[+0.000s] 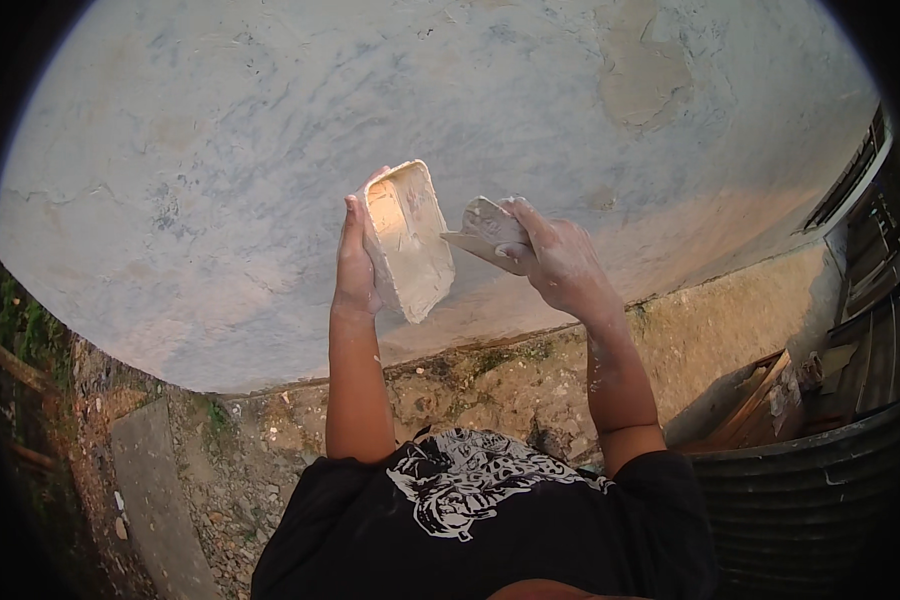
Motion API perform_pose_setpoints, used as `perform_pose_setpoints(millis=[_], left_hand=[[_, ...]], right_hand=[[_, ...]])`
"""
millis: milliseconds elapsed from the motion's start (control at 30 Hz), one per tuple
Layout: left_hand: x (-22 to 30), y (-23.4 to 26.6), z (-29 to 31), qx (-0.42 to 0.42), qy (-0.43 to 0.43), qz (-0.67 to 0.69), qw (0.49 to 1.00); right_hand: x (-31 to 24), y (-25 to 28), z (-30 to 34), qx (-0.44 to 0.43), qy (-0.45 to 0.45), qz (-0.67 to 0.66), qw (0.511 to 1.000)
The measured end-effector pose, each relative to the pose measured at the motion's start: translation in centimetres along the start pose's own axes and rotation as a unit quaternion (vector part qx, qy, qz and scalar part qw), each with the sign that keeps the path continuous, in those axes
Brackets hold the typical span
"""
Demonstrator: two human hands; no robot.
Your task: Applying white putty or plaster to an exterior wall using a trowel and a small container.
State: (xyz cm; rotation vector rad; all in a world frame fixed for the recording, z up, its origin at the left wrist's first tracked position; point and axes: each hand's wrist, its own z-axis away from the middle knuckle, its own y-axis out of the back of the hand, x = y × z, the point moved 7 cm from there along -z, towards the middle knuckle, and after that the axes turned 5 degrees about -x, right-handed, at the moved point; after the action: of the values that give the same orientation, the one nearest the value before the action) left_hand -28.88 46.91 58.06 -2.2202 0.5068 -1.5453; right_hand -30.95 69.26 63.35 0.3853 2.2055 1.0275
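My left hand [354, 262] is closed round the left side of a shallow rectangular tray [425, 250], its thumb up along the edge and its other fingers mostly hidden behind. The tray is tilted, and pale, wet-looking plaster coats its inside and rim. In my right hand [568, 268] is a flat scraper [490, 222] caked with the same pale stuff. Its edge points left, close to the tray's right side; whether they touch I cannot tell. Whitish smears cover both hands.
Ahead stands a pale grey-white wall [270, 200] with patchy plaster, over a rough stone base [470, 385]. Corrugated dark sheeting [820, 490] and wooden boards [755, 405] are at the right. A concrete slab [160, 500] and rubble lie at lower left.
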Motion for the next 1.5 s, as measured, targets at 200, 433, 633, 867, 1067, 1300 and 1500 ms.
perform_pose_setpoints(millis=[200, 433, 633, 867, 1067, 1300, 1500], left_hand=[[-1.2, -0.9, 0.2, -0.006, 0.079, 0.032, 0.996], [-0.8, -0.5, 0.6, 0.005, 0.052, 0.065, 0.997], [0.2, 0.2, 0.6, 0.001, 0.015, 0.105, 0.994], [-0.1, 1.7, 0.1, 0.025, -0.018, 0.137, 0.99], [1.0, 2.2, -0.1, 0.042, -0.074, 0.159, 0.984], [0.9, 0.4, 0.0, 0.031, -0.077, 0.117, 0.99], [0.9, 0.7, -0.4, 0.042, -0.124, 0.062, 0.989]], right_hand=[[-4.8, -0.7, -5.9, -0.056, 0.13, 0.235, 0.962], [-6.7, -3.9, -7.8, -0.105, 0.235, 0.38, 0.888], [-7.9, -4.6, -8.1, -0.114, 0.28, 0.346, 0.888], [-7.7, -5.3, -8.3, -0.132, 0.277, 0.338, 0.89], [-6.5, -6.3, -7.1, -0.25, 0.204, 0.332, 0.886], [-2.8, -4.9, -7.0, -0.26, 0.103, 0.223, 0.934], [-1.5, -6.5, -5.6, -0.31, 0.076, 0.041, 0.947]])
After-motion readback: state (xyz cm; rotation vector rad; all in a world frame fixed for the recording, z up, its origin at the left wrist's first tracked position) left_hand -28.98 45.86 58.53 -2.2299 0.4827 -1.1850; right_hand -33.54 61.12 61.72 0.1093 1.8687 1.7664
